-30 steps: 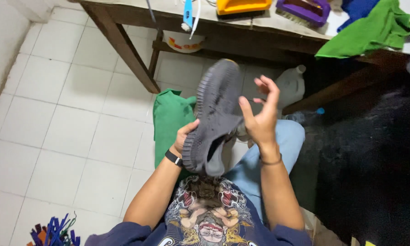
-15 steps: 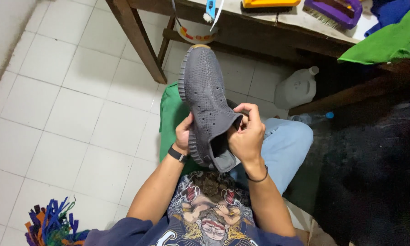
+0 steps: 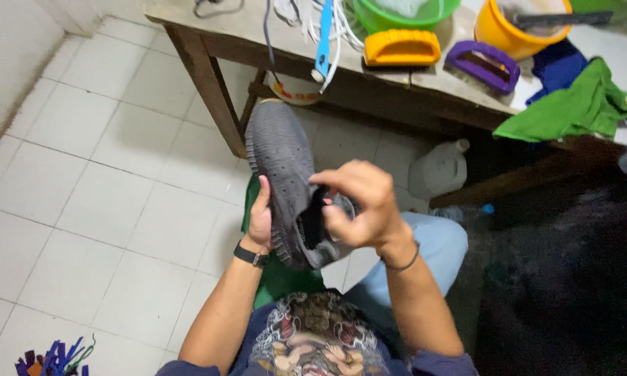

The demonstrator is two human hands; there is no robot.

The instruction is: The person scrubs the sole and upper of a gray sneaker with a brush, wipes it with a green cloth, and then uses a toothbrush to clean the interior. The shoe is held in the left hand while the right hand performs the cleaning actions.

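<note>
While held in both grips, left hand and right hand: grey sneaker lengthwise, toe away.

Dark grey knit shoe; green cloth at 2 o'clock; yellow brush and purple brush at 12–1 o'clock; white tiled floor.
</note>
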